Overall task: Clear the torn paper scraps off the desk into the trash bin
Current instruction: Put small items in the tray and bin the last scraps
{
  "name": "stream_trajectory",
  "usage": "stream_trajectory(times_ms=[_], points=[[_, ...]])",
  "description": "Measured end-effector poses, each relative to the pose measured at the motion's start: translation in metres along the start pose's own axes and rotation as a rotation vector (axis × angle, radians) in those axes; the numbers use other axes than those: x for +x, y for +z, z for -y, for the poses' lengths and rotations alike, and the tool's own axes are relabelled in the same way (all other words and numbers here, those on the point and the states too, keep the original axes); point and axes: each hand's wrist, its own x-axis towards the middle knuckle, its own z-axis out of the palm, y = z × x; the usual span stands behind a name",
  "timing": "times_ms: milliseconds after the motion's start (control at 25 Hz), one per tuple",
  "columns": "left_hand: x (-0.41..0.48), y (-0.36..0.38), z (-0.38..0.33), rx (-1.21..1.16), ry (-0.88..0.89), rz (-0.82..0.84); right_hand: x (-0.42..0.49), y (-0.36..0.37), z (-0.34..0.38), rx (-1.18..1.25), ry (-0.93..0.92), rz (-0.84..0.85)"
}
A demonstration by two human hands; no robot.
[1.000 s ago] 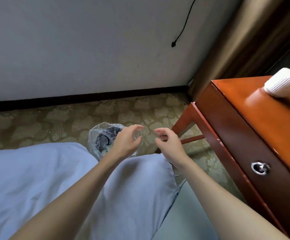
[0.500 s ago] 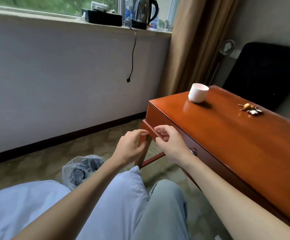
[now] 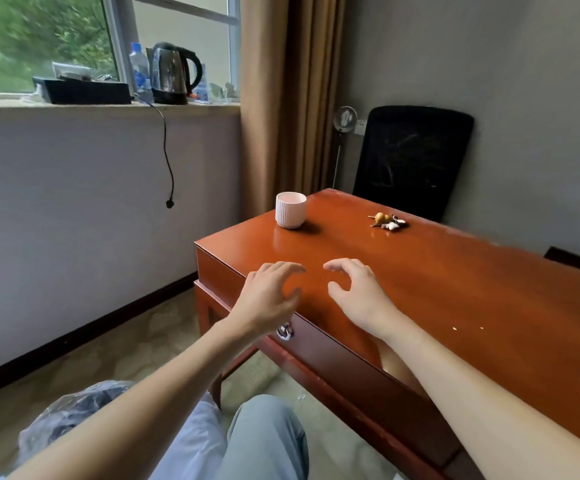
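My left hand (image 3: 268, 296) and my right hand (image 3: 358, 292) hover side by side over the near left part of the red-brown desk (image 3: 455, 306), fingers loosely spread and holding nothing. The trash bin (image 3: 63, 417), lined with a clear plastic bag, stands on the carpet at the lower left, partly hidden by my left forearm. A few tiny white paper bits (image 3: 455, 328) lie on the desk top to the right of my right forearm. One small white scrap (image 3: 301, 397) lies on the carpet under the desk's front edge.
A white ribbed cup (image 3: 290, 209) stands near the desk's far left corner. A small key bunch with a yellow charm (image 3: 387, 221) lies further right. A black chair (image 3: 413, 157) stands behind the desk. A kettle (image 3: 172, 74) and bottle sit on the window sill.
The view has swung up from the bin on the floor to the desk. Both hands rose from above the bin to over the desk top, and their fingers spread out.
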Motion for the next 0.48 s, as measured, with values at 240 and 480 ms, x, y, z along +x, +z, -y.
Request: stream_trajectory(times_ms=[240, 480], points=[[0.046, 0.058, -0.030, 0.047, 0.017, 0.196, -0.003, -0.031, -0.058, -0.173, 0.074, 0.007], [0.091, 0.093, -0.034, 0.081, -0.032, 0.157, 0.011, -0.047, -0.100, -0.305, 0.111, -0.043]])
